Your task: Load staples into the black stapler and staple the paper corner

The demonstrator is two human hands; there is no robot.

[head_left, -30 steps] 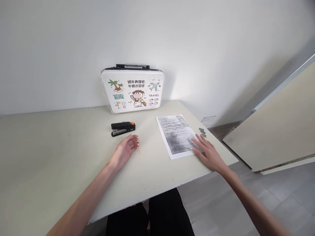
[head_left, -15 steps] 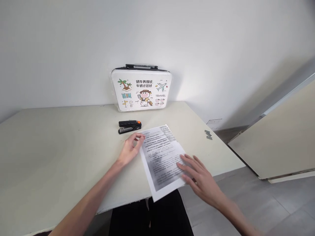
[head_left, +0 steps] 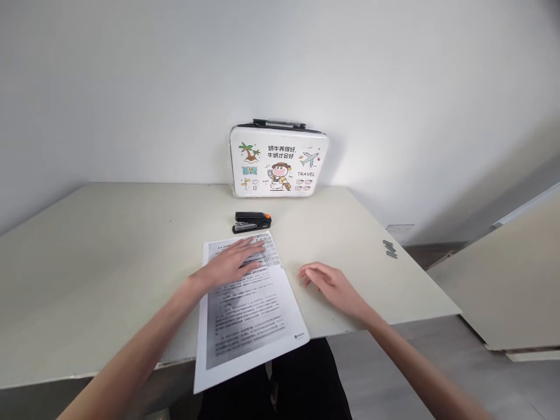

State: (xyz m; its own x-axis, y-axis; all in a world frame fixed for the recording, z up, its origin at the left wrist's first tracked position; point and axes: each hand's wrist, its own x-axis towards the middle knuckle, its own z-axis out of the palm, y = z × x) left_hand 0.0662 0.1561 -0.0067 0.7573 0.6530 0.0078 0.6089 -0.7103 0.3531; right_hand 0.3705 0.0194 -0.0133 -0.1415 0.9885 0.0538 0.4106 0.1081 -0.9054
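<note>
Printed paper sheets (head_left: 251, 326) lie on the desk, their near end jutting out past its front edge over my lap. My left hand (head_left: 236, 262) rests flat on the upper part of the paper, fingers spread toward the right. Just right of the sheets, my right hand (head_left: 328, 283) hovers over or touches the desk with its fingers curled; what they hold, if anything, is hidden. A black stapler (head_left: 252, 222) with an orange piece lies just beyond the paper's far edge.
A white case (head_left: 277, 160) with cartoon prints and a black handle leans against the wall behind. Several grey staple strips (head_left: 389, 249) lie near the right edge of the desk (head_left: 131, 256). Beyond that edge stands a pale panel (head_left: 507, 291) over grey floor.
The paper has shifted left and turned. My left hand has gone from its upper left edge to flat on top. My right hand has left the paper and its fingers have curled.
</note>
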